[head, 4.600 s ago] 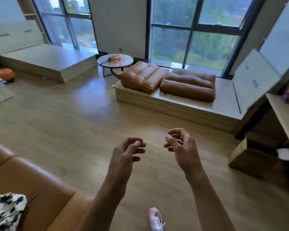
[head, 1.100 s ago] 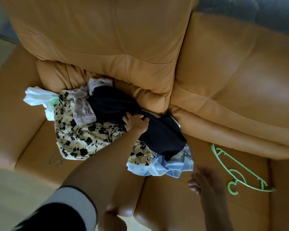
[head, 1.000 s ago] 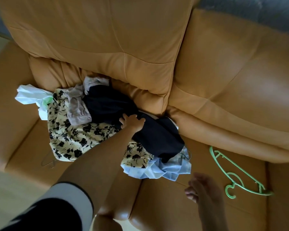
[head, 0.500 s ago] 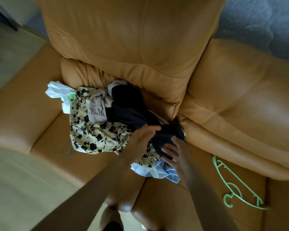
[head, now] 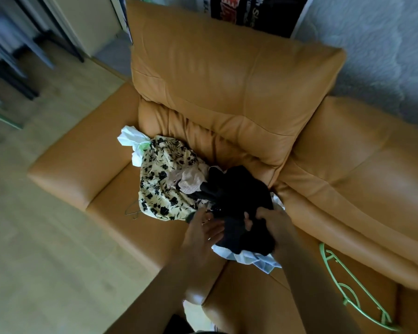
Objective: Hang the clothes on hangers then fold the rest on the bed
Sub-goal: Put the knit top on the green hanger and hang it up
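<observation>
A heap of clothes lies on the tan leather sofa seat [head: 111, 196]. On top is a black garment [head: 239, 196], bunched up. My right hand [head: 273, 222] grips its near right edge with curled fingers. My left hand [head: 200, 229] lies against its left side, fingers fairly straight. Under it are a yellow floral garment [head: 162, 186], a beige piece [head: 191, 182], a white piece [head: 130, 143] and a light blue one [head: 258, 260]. A green plastic hanger [head: 348, 292] lies on the seat to the right. A thin wire hanger [head: 132, 210] peeks out at the heap's left.
A big back cushion [head: 227, 88] stands right behind the heap. The sofa's armrest [head: 77, 165] is on the left, with light wood floor [head: 34, 237] beyond. A grey rug [head: 377, 44] lies at the top right. Dark furniture legs [head: 15, 59] stand top left.
I turned from the room to the sofa. My left hand reached the black garment first, then my right joined it. The black garment is now bunched together and pulled toward me.
</observation>
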